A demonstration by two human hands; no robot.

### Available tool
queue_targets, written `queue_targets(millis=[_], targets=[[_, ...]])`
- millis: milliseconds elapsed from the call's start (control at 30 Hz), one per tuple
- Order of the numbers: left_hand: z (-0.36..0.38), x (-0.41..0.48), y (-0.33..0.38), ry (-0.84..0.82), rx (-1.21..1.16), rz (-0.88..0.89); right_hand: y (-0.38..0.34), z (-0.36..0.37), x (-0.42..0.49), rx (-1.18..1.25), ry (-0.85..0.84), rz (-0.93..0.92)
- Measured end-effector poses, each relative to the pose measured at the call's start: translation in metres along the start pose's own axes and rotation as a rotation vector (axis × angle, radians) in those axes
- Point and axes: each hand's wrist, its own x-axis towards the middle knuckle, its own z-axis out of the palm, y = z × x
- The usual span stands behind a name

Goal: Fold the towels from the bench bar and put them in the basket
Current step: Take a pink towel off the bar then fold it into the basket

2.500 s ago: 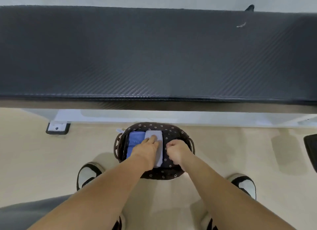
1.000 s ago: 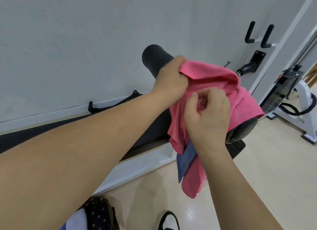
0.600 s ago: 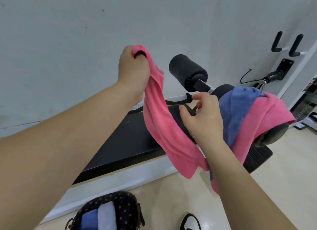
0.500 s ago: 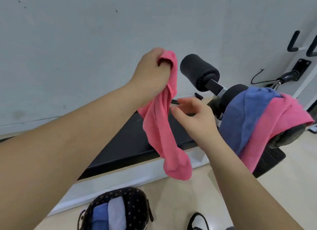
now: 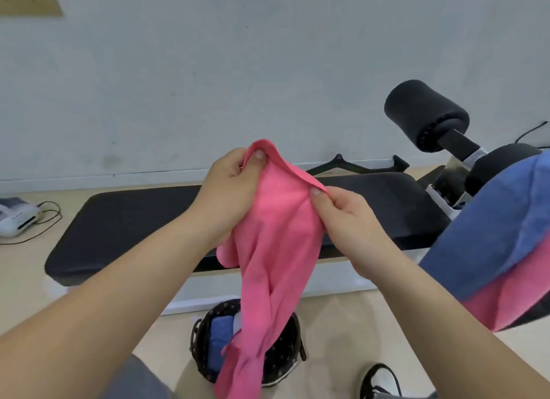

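A pink towel (image 5: 273, 258) hangs bunched in front of me, above the black bench pad (image 5: 125, 220). My left hand (image 5: 229, 196) grips its top edge with thumb over the cloth. My right hand (image 5: 348, 220) pinches the same edge a little to the right. Below it on the floor stands a dark dotted basket (image 5: 285, 360) holding a folded blue towel (image 5: 218, 339) and a pale one, partly hidden by the hanging cloth. At the right edge a blue towel (image 5: 491, 238) and another pink towel (image 5: 506, 303) drape over the padded bench bar.
A black foam roller (image 5: 422, 116) sticks up at the bench's right end. A white device with a cable (image 5: 18, 217) lies on the floor at far left. My shoe (image 5: 378, 380) is beside the basket. A pale wall runs behind the bench.
The pink towel has come off the bar and moved left over the bench and basket. My right hand, free half a second ago, now pinches its top edge beside my left hand.
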Motion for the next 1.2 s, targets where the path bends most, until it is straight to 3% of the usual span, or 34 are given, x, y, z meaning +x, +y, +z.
queue_targets(millis=[67,167,267,367,500,733,833,1100,1200], targets=[[-0.006,0.002,-0.015,-0.018,0.152,-0.018,0.003,0.005,0.002,-0.010,-0.032,0.030],[-0.012,0.002,-0.022,-0.071,0.392,0.115,0.006,0.014,0.007,-0.055,-0.069,0.038],[-0.006,-0.001,-0.023,-0.327,0.442,0.251,0.010,0.020,0.015,-0.076,-0.143,0.002],[0.000,-0.001,-0.037,-0.483,0.446,0.217,0.014,0.022,0.023,-0.147,-0.191,-0.003],[-0.006,0.013,-0.059,-0.435,0.507,0.110,0.022,0.011,0.037,-0.291,-0.260,0.087],[-0.034,0.041,-0.077,-0.069,0.621,0.250,0.048,-0.010,0.058,-0.277,-0.471,0.344],[-0.042,0.047,-0.078,0.020,0.637,0.263,0.068,-0.009,0.062,-0.544,-0.569,0.410],[-0.090,0.052,-0.086,0.250,0.729,0.238,0.077,-0.048,0.052,-0.976,-0.590,0.471],[-0.108,0.051,-0.104,0.139,0.923,0.129,0.091,-0.069,0.044,-0.985,-0.389,0.448]])
